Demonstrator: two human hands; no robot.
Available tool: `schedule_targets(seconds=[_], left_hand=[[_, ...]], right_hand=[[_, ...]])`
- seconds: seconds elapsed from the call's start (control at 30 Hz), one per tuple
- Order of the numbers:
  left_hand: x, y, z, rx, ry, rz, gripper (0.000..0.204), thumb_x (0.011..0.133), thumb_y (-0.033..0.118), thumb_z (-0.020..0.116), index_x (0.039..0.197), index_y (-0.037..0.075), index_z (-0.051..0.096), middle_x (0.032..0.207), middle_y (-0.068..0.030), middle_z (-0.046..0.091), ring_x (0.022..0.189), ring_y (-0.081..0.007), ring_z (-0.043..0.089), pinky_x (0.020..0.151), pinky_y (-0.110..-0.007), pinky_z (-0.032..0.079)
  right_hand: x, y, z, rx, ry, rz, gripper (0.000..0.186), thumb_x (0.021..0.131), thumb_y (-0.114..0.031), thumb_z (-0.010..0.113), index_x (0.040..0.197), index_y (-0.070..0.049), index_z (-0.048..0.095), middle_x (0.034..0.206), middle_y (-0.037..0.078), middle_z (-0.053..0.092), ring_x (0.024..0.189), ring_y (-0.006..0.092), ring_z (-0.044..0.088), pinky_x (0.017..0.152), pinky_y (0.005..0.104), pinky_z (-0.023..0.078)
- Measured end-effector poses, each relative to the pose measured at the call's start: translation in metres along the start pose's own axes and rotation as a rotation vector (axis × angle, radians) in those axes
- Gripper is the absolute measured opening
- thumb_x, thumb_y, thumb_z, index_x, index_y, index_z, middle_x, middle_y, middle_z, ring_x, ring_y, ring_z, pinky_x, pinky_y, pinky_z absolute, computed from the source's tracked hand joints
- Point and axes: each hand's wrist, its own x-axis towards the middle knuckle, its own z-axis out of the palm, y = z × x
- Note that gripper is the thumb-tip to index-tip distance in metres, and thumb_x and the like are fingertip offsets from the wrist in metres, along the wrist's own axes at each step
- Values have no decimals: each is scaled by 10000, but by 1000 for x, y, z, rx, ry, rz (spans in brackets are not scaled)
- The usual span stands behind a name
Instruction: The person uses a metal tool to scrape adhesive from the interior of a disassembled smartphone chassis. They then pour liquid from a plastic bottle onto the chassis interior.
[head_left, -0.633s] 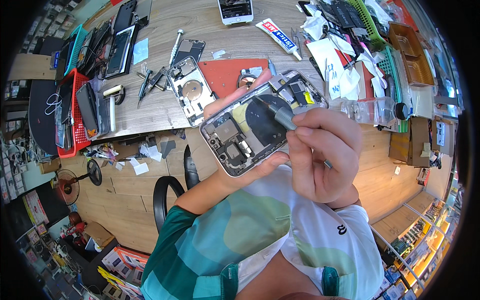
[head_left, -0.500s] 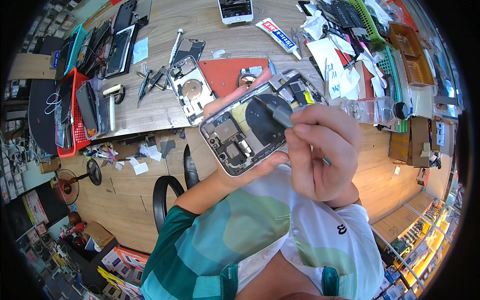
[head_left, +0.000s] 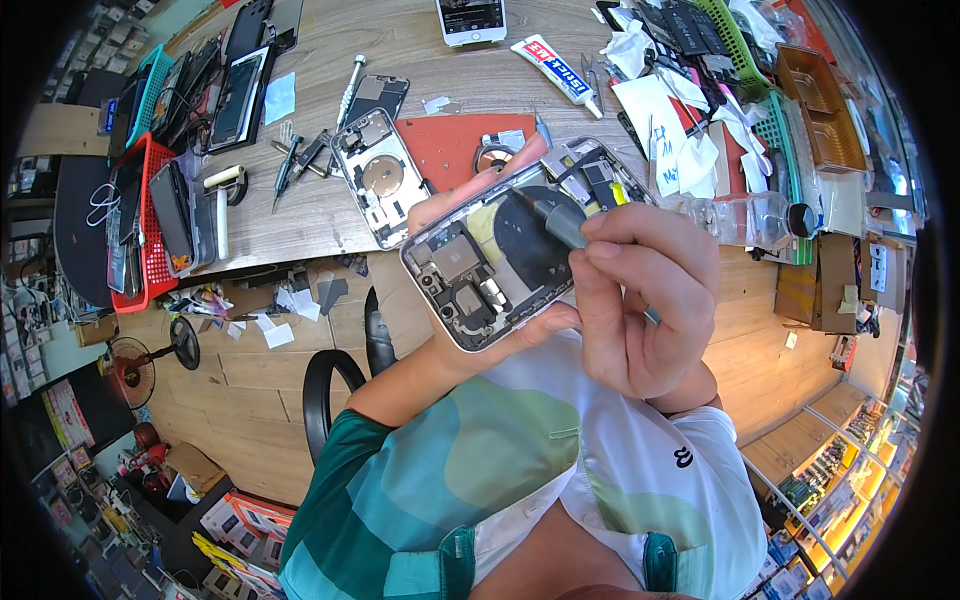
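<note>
Woodgrain tabletop (head_left: pixel 380 35) beyond; left grip (head_left: pixel 515 343) clamped round an opened phone shell (head_left: pixel 458 262), right grip (head_left: pixel 650 300) pinching a tapered grey tool (head_left: pixel 566 222).

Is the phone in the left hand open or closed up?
Open. The phone in the left hand shows its inside: the dark round patch and square grey part are exposed.

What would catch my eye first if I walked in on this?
Probably the opened phone, its insides bare, held at the centre in the left hand. Just right of it, the right hand pinches a grey-handled tool over the phone's dark round patch. Bright red stands out too: a basket at far left.
</note>
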Motion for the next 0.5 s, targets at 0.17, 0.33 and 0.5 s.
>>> schedule_targets(seconds=[0.17,0.33,0.5], left_hand=[[0,1,-5,28,-29,1,1057,758,378,962,1488,96,252,1617,-382,302,1484,-397,420,1153,-486,457],[2,3,0,-8,-4,-5,1084,762,398,957,1504,85,232,1624,-370,304,1470,-378,443,1157,-470,450],[0,-1,-7,76,-1,36,1125,771,399,952,1537,79,193,1642,-314,316,1463,-356,455,1181,-461,429]], right_hand=[[0,1,0,-9,-6,-20,434,757,77,817,1153,16,651,1104,193,685,895,279,661,743,343,503],[-4,3,3,-7,-19,-63,410,746,17,791,1138,20,672,1123,185,676,885,281,632,707,348,500],[-8,4,3,-28,-73,-163,424,741,-46,782,1143,26,671,1130,185,665,841,264,609,647,347,474]])
